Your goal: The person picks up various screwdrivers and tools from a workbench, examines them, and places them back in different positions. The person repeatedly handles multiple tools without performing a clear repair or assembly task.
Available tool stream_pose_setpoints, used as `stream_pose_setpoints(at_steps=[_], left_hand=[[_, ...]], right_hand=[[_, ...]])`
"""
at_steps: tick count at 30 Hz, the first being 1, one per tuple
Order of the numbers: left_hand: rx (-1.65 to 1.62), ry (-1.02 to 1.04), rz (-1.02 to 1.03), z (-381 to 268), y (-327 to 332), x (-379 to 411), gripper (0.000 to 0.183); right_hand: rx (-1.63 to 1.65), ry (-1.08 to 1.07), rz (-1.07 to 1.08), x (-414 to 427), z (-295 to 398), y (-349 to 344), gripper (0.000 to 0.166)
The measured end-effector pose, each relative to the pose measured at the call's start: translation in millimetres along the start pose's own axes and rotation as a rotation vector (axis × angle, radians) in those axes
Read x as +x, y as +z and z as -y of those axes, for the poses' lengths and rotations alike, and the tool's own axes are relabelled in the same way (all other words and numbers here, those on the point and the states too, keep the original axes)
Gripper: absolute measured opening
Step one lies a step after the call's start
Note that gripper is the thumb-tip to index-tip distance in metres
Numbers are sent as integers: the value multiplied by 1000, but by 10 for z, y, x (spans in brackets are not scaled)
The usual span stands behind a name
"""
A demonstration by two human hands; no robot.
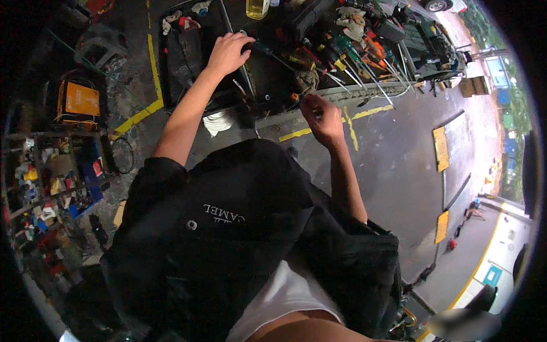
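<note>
My left hand (230,53) is palm down over a dark, cluttered workbench top (273,79), thumb apart from the fingers. Its fingertips are at the end of a dark rod-like tool (273,55); whether they grip it is unclear. A long metal strip (247,79) runs below that hand. My right hand (323,117) is at the bench's near edge with curled fingers, beside a small orange round piece (295,97). Anything within those fingers is too blurred to tell. Just beyond lies a crumpled brown cloth (307,80).
Several screwdrivers (342,64) and orange-handled pliers (375,53) crowd the bench's right part. A bottle of yellow liquid (256,9) stands at the back. White cloth (219,123) hangs at the near edge. An orange machine (79,99) and parts-filled shelving (55,184) are to the left.
</note>
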State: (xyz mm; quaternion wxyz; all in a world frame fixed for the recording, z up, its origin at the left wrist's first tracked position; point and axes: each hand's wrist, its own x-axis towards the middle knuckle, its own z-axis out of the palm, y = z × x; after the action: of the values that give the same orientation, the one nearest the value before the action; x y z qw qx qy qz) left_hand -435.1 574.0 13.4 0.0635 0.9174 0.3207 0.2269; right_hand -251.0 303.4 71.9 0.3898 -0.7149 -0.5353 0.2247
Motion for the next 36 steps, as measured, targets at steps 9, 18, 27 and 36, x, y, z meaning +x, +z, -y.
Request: stream_pose_setpoints(at_steps=[9, 18, 27, 36], left_hand=[[108, -4, 176, 98, 88, 325, 36], [-1, -49, 194, 192, 303, 427, 31], [6, 48, 73, 281, 379, 320, 32], [-105, 103, -52, 275, 347, 181, 29]], right_hand=[[-700, -163, -104, 855, -176, 213, 19], [-931, 15, 17, 947, -245, 279, 23], [-824, 62, 45, 957, -448, 288, 23], [-782, -38, 54, 912, -377, 151, 18]])
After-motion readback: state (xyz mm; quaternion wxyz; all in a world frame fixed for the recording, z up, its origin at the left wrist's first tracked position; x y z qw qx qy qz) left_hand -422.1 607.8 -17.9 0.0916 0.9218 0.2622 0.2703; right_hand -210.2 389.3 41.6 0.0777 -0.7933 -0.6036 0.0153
